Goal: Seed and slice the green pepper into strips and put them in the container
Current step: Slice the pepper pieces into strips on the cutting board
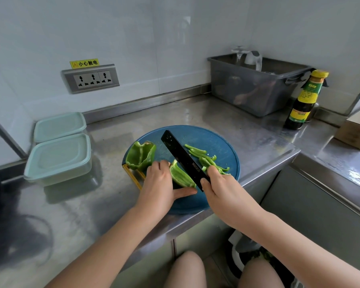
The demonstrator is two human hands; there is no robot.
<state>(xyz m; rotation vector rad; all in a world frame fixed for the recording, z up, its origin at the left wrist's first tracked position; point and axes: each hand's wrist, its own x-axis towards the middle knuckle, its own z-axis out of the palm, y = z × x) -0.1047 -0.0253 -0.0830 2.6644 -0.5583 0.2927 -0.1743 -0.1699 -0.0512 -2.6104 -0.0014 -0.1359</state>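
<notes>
A round blue cutting board [206,138] lies on the steel counter. On it my left hand [160,183] holds down a green pepper piece [181,176], fingers curled on top and thumb stretched along its near side. My right hand [218,186] grips the handle of a black knife [181,154], whose blade stands against the right side of that piece. Several cut pepper strips [206,159] lie to the right of the blade. A larger hollow pepper part [140,155] sits at the board's left edge. Two lidded pale green containers [59,156] stand on the left.
A grey plastic bin [256,88] stands at the back right, with a dark sauce bottle [306,100] beside it. A cardboard box [355,132] is at the far right. A wall socket strip [90,79] is behind. A yellow stand [133,175] pokes out under the board's left edge.
</notes>
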